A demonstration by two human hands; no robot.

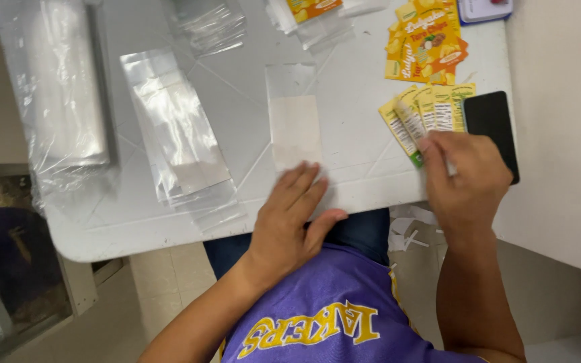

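My left hand point(292, 218) lies flat at the near edge of the white table point(237, 101), fingertips pressing the near end of a clear plastic sleeve point(294, 124) with a pale card inside. My right hand point(465, 176) rests on a fanned row of yellow printed label cards point(425, 114), fingers curled onto the nearest card. A black phone point(495, 124) lies flat beside that hand, partly under it.
A stack of clear plastic bags point(179, 134) lies left of the sleeve. A big bundle of plastic wrap point(62, 87) sits at the far left. More orange and yellow cards point(428, 40) are piled at the back right. Paper scraps point(408, 232) litter the floor.
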